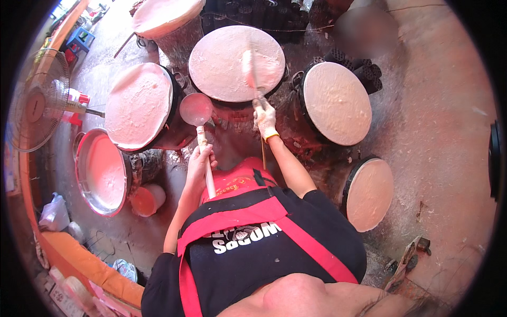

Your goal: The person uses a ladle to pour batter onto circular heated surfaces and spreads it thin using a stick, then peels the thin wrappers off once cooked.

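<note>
My left hand (pixel 199 162), bare, is wrapped round the pale handle of a ladle (pixel 196 109), whose round bowl is held up between two griddles. My right hand (pixel 264 117), in a whitish work glove, grips a long flat scraper (pixel 254 74), smeared by motion. Its blade is over the central round griddle, which is covered by a thin pale layer of batter (pixel 219 66), with a wet-looking patch beside the blade. On the left griddle lies another pale batter sheet (pixel 138 105), and on the right griddle a similar bumpy one (pixel 338 103).
More coated griddles stand at the back left (pixel 163 16) and lower right (pixel 369 195). Left of me are a wide basin of pale liquid (pixel 105 169), a small bucket (pixel 150 199) and a fan (pixel 38 105). Dark perforated briquettes (pixel 367 74) are stacked behind the right griddle.
</note>
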